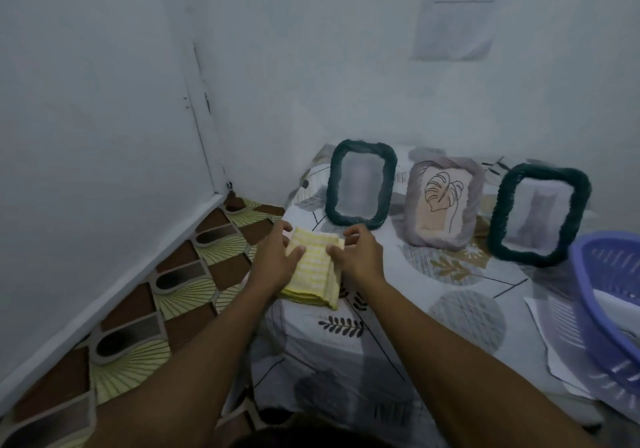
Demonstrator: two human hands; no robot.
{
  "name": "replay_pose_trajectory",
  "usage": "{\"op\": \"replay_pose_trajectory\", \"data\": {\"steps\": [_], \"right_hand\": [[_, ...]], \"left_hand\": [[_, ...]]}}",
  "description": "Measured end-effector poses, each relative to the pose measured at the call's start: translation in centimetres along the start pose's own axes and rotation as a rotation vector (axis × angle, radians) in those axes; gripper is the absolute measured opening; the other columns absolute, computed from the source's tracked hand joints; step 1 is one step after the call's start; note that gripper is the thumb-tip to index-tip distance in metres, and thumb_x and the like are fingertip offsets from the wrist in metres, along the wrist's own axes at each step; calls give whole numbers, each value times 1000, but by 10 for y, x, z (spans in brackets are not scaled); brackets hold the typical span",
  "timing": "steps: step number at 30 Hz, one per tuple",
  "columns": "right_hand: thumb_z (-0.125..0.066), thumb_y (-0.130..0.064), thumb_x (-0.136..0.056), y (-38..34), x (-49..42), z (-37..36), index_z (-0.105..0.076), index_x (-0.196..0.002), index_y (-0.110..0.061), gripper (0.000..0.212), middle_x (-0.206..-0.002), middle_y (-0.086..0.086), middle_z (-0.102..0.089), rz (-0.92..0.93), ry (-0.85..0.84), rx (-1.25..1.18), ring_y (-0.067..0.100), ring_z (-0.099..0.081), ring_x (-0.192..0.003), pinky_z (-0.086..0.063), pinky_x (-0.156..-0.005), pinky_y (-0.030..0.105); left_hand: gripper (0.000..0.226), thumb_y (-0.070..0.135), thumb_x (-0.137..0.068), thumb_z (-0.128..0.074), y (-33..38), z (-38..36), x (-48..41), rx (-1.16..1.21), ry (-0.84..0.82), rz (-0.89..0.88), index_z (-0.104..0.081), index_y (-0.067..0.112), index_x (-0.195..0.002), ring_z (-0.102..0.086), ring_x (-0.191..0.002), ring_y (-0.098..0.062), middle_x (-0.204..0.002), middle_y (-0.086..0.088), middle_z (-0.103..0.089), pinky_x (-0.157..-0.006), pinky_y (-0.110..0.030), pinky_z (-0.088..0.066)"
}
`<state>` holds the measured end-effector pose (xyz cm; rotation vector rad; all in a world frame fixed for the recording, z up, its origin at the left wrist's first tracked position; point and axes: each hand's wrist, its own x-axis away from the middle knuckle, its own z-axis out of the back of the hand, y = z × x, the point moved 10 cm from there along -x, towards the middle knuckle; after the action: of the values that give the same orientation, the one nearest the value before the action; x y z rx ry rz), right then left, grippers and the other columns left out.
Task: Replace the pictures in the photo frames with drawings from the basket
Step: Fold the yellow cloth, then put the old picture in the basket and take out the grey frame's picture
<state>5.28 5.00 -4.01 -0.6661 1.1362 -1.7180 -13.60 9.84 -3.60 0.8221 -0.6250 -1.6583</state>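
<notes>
Three photo frames stand on the patterned tablecloth (398, 312). The left dark green frame (360, 184) holds a blurred picture. A grey frame (444, 202) in the middle shows a line drawing of a leaf. The right dark green frame (540, 213) holds a picture of a cat. A purple basket (606, 305) sits at the right edge with paper inside. Near the table's left edge lies a folded yellow cloth (313, 274). My left hand (277, 257) and my right hand (356, 253) both rest on the cloth, fingers pinching its folds.
A white sheet of paper (550, 340) lies under the basket. White walls close in at the left and behind the table, with a printed notice (457, 8) on the back wall. A patterned tiled floor (166, 295) lies left of the table.
</notes>
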Motion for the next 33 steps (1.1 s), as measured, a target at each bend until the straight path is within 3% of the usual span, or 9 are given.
{"op": "replay_pose_trajectory", "data": {"steps": [5,8,14,18,24,29,33], "right_hand": [[-71,-17,-82,-3,3,-18,-64,-102,-13,22,-102,5,-62,216,14,264,19,-56,-94,-39,-76,25],[-71,-18,-82,-2,2,-18,-63,-106,-13,25,-108,6,-56,201,32,269,19,-52,-100,-34,-78,23],[-74,-23,-79,-1,10,16,-62,-106,-18,30,-103,-1,-61,193,-27,229,13,-58,-88,-47,-76,26],[-69,-28,-84,-5,35,70,-65,-102,-18,20,-95,-2,-67,258,-45,316,10,-61,-86,-54,-80,31],[-60,-28,-89,-16,90,199,-65,-105,-19,19,-102,-1,-67,410,114,577,16,-60,-95,-51,-81,31],[-61,-38,-88,26,134,313,-64,-108,-19,28,-103,4,-68,288,258,877,25,-60,-97,-49,-81,38],[-45,-54,-93,64,156,338,-59,-92,-28,29,-87,-2,-67,187,127,969,20,-63,-79,-53,-67,35]], "left_hand": [[27,31,-85,-65,6,-14,0,-391,91,-226,-62,19,-109,-53,-100,-25,-108,-5,-55,-82,-38,-44],[28,33,-85,-65,2,-13,-3,-388,86,-208,-65,18,-108,-52,-102,-26,-109,-6,-55,-84,-39,-45],[32,39,-88,-59,25,-14,7,-441,89,-263,-66,20,-112,-49,-107,-23,-117,-2,-55,-89,-40,-43],[37,46,-90,-50,56,-41,25,-323,-65,-290,-66,19,-110,-53,-108,-24,-115,-2,-61,-92,-41,-42],[21,33,-92,-60,128,-107,70,-82,-337,-296,-69,15,-98,-60,-89,-17,-100,-3,-67,-82,-33,-50],[19,29,-90,-61,178,-173,123,-18,-497,-295,-71,13,-93,-61,-85,-15,-95,-3,-70,-79,-29,-49],[27,42,-86,-60,205,-225,153,-114,-529,-310,-73,18,-90,-63,-88,-19,-95,-2,-70,-81,-36,-51]]}}
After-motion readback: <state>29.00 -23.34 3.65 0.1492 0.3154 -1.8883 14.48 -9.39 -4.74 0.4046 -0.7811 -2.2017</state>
